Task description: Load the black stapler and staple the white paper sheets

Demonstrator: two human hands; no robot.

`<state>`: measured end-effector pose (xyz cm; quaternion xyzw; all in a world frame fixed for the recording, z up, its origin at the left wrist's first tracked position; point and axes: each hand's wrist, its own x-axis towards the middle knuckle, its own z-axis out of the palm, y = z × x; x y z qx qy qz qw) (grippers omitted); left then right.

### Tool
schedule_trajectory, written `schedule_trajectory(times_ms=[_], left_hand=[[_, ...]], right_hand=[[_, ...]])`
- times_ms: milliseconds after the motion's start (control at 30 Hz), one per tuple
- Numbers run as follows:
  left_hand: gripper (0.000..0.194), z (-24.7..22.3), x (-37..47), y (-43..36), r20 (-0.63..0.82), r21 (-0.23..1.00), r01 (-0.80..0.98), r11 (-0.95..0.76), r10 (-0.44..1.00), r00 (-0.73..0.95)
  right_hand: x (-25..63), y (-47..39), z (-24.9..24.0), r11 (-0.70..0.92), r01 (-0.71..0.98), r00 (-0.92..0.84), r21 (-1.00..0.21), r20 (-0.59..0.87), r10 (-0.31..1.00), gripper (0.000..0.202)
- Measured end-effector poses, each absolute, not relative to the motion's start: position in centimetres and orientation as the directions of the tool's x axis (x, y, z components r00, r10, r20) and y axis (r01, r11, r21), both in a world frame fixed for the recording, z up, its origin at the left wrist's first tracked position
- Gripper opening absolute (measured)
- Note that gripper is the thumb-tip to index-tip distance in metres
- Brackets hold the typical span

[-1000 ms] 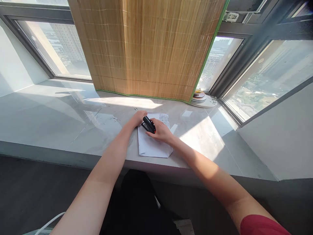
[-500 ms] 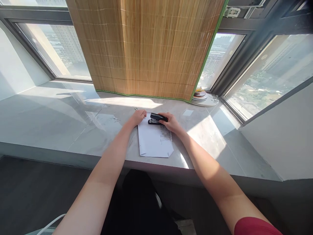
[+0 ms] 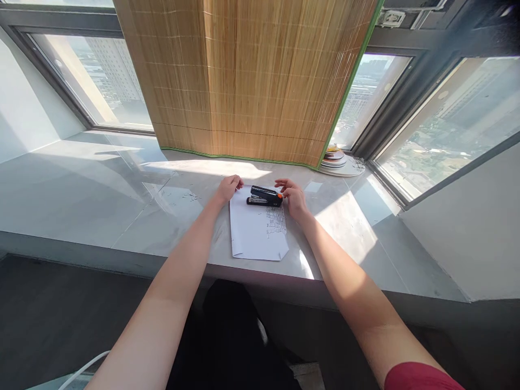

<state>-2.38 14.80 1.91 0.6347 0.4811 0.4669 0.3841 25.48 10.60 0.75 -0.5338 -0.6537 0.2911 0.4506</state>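
Note:
A black stapler (image 3: pixel 264 197) with an orange spot at its back end lies across the top of a white sheaf of paper (image 3: pixel 252 233), its front end to the left. Rows of staples (image 3: pixel 276 221) cover the paper's right part below it. My left hand (image 3: pixel 230 188) is closed over the upper left corner of the paper, fingers curled and partly hidden. Just right of the stapler, my right hand (image 3: pixel 296 199) has its fingers apart and holds nothing. The paper's lower corners are creased or folded.
The paper lies on a pale stone window ledge (image 3: pixel 122 206). Small dark bits (image 3: pixel 189 196) are scattered left of my hand. A bamboo blind (image 3: pixel 252 81) hangs behind, with stacked round plates (image 3: pixel 337 162) at its right lower corner. The ledge's front edge is close to me.
My right hand has let go of the stapler and moved slightly right, its fingers spreading. The stapler stays on the paper. My left hand remains at the corner.

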Motion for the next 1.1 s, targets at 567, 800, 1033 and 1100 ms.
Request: schedule_trajectory(times_ms=[567, 800, 1033, 1100], left_hand=[[0.059, 1.6, -1.5, 15.1, 0.053, 0.997, -0.048, -0.054, 0.998, -0.022], [0.057, 1.9, -2.5, 15.1, -0.034, 0.970, -0.242, 0.025, 0.999, -0.033], [0.054, 2.4, -2.7, 15.0, -0.073, 0.954, -0.294, 0.059, 0.997, -0.035], [0.049, 2.8, -2.7, 14.7, -0.045, 0.951, -0.307, 0.037, 0.999, -0.019]], right_hand=[[24.4, 9.9, 1.5, 0.296, 0.332, -0.181, -0.896, 0.247, 0.952, 0.071], [24.5, 9.9, 1.5, 0.277, 0.341, -0.179, -0.898, 0.227, 0.957, 0.066], [23.7, 8.8, 2.4, 0.386, 0.375, -0.304, -0.843, 0.281, 0.910, 0.041], [23.4, 8.5, 2.6, 0.384, 0.385, -0.311, -0.839, 0.273, 0.910, 0.039]])
